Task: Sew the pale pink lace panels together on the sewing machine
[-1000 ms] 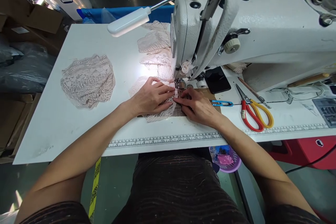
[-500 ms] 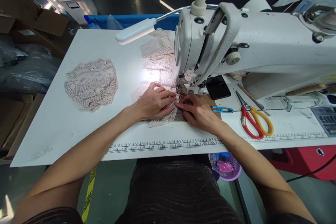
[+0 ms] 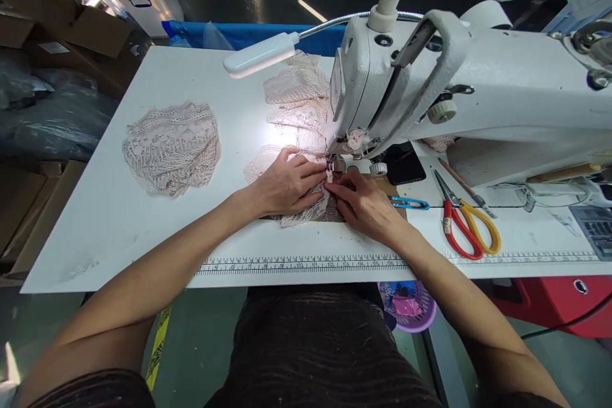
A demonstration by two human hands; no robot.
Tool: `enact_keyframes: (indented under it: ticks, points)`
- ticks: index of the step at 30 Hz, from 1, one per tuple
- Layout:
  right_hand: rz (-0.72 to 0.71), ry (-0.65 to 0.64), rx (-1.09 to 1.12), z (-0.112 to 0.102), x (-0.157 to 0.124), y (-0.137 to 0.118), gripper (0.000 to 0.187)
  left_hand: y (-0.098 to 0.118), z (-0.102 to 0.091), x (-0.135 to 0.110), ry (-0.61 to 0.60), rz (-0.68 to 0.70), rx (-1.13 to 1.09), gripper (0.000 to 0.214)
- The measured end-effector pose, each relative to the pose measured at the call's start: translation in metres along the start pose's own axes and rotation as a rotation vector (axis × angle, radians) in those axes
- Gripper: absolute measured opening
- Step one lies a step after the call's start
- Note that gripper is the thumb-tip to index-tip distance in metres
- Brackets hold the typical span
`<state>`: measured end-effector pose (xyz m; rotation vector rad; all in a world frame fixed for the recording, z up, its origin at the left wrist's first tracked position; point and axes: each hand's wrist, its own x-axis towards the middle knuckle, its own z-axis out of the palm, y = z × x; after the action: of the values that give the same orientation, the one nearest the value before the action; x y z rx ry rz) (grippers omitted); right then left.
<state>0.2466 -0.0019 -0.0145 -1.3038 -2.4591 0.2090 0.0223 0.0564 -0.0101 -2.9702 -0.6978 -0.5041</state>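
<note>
Pale pink lace fabric (image 3: 306, 121) runs down the table from behind the sewing machine (image 3: 396, 76) to just in front of its needle area. Flat on the lace, left of the presser foot (image 3: 331, 162), lies my left hand (image 3: 291, 183), fingers stretched out. My right hand (image 3: 366, 204) is on the other side, thumb and index finger pinched at the lace's right edge, close to the foot. Its other fingers curl under. The needle tip and the fabric beneath my fingers are hidden.
A lace pile (image 3: 172, 148) sits at left. Blue thread snips (image 3: 408, 203), red-and-yellow scissors (image 3: 466, 220) and a black phone (image 3: 405, 162) lie at right. A white lamp (image 3: 262, 54) hangs over the lace. A ruler strip (image 3: 306, 265) follows the front edge.
The whole view has shifted slightly, so the machine and table appear a little further right. Both hands keep nearly the same places on the lace by the presser foot.
</note>
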Motion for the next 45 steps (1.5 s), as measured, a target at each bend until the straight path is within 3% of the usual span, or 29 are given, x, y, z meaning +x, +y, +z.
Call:
enact_keyframes:
  ticks: [10,14,19,22,25,28,31,34,37,40,42,45]
  points:
    - [0.028,-0.067,-0.154,0.002,0.012,-0.005,0.038,0.019,0.008,0.008,0.011,-0.203,0.093,0.036]
    - [0.040,-0.088,-0.106,0.000,0.014,0.001,0.037,0.021,0.014,0.009,0.074,-0.268,0.084,0.036]
    - [-0.006,-0.002,0.074,-0.003,0.006,0.009,0.039,0.020,0.010,0.009,0.077,-0.316,0.002,0.035]
    - [-0.028,-0.004,0.102,-0.003,0.002,0.011,0.040,0.009,0.003,0.014,0.097,-0.308,-0.014,0.032]
    - [-0.021,-0.008,0.085,0.000,0.002,0.012,0.040,-0.019,0.000,0.025,0.137,-0.339,0.050,0.027]
    - [-0.023,0.008,0.099,0.003,0.001,0.012,0.040,-0.050,0.003,0.031,0.009,-0.247,0.065,0.029]
    - [-0.030,0.011,0.158,-0.001,-0.001,0.014,0.042,-0.060,0.001,0.028,0.024,-0.284,0.117,0.030]
    - [-0.039,-0.008,0.204,-0.011,-0.004,0.020,0.043,-0.043,-0.010,0.017,0.106,-0.272,0.101,0.028]
    - [-0.070,-0.027,0.220,-0.022,-0.004,0.028,0.039,-0.017,-0.020,0.004,0.059,-0.011,-0.105,0.025]
    - [-0.092,0.015,0.256,-0.025,-0.001,0.033,0.032,-0.001,-0.018,-0.003,-0.003,0.220,-0.208,0.028]
    - [-0.076,0.050,0.272,-0.022,0.000,0.032,0.027,0.004,-0.011,-0.004,0.033,0.231,-0.178,0.019]
    - [-0.058,0.050,0.259,-0.015,-0.002,0.026,0.025,0.005,0.001,-0.001,0.180,0.025,-0.202,0.019]
